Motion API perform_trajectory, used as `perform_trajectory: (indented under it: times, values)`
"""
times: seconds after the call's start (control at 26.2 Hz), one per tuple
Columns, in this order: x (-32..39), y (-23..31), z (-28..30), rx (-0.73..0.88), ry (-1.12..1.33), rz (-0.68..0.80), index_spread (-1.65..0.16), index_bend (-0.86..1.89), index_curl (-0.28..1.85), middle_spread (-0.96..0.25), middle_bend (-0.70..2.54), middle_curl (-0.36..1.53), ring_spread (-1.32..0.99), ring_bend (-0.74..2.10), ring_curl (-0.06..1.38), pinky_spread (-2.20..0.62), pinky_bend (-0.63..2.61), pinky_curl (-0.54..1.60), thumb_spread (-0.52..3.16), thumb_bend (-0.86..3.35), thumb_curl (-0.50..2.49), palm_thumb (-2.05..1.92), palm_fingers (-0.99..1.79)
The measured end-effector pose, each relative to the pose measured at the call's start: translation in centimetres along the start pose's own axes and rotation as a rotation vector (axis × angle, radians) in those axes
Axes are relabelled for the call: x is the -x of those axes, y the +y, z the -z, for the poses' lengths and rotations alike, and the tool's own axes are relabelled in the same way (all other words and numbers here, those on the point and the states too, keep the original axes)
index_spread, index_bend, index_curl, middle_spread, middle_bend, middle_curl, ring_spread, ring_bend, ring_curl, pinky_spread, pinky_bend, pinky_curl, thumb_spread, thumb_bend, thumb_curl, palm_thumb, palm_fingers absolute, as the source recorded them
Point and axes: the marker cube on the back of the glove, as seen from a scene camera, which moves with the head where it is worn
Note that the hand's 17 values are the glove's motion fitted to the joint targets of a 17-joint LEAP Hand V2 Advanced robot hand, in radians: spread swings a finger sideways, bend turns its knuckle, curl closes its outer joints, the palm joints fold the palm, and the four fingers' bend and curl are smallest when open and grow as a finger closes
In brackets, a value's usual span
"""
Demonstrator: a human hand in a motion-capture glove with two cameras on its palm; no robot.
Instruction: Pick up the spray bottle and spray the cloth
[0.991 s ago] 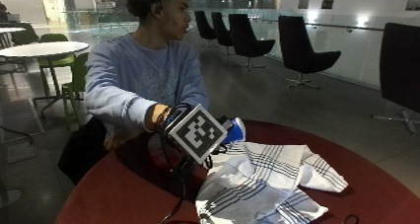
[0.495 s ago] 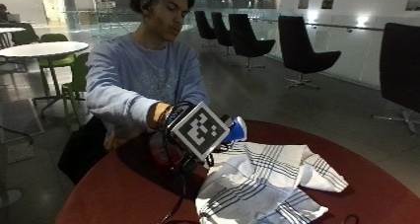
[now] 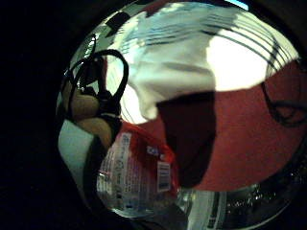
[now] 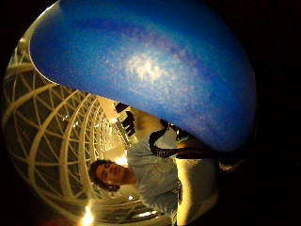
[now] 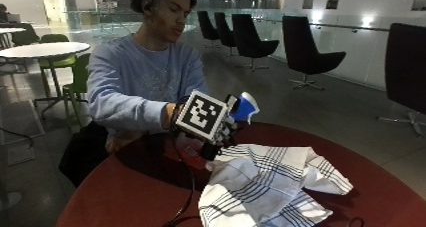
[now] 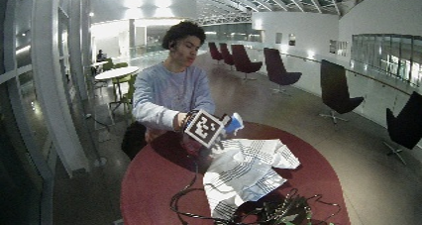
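In the outside view my gloved right hand (image 5: 225,133) grips a spray bottle and holds it above the round red table (image 5: 133,187). The bottle's blue spray head (image 5: 245,107) sticks up beside the hand and points over the cloth. Its clear body with a red label (image 3: 139,177) lies against my palm. The blue head (image 4: 150,70) fills the thumb side palm view. A white cloth with dark check lines (image 5: 266,187) lies crumpled on the table, just beyond and below the hand. In the little finger side palm view the cloth (image 3: 192,62) spreads over the red table (image 3: 240,139).
A black cable (image 5: 188,187) runs from the hand down across the table. A tangle of cables (image 6: 264,210) lies at the table's near edge. Black chairs (image 5: 306,52) stand well behind, off the table. The person's other hand is hidden.
My hand has lifted the spray bottle a little higher above the table. The cloth lies as before.
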Motion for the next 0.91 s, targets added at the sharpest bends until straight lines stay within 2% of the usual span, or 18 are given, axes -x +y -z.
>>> perform_trajectory:
  times: [0.23,0.34,0.57,0.91]
  values:
    - [5.1,-0.2,-4.0,-0.277,-0.193,0.316,-0.18,0.14,0.37,-0.04,0.41,0.45,-0.04,0.55,0.39,0.06,0.30,0.37,1.08,-0.02,0.47,0.76,1.18]
    - [7.1,-0.8,-6.6,-0.355,-0.282,0.419,-0.18,0.14,0.37,-0.04,0.42,0.45,-0.04,0.54,0.39,0.06,0.31,0.37,1.08,-0.02,0.47,0.77,1.18]
    - [11.1,-2.1,-12.6,-0.374,-0.363,0.547,-0.18,0.14,0.38,-0.04,0.42,0.45,-0.04,0.54,0.39,0.06,0.30,0.37,1.07,-0.02,0.47,0.77,1.19]
    - [14.1,-4.4,-19.9,-0.333,-0.356,0.633,-0.18,0.14,0.38,-0.04,0.42,0.46,-0.04,0.54,0.39,0.04,0.30,0.37,1.07,-0.02,0.47,0.76,1.19]
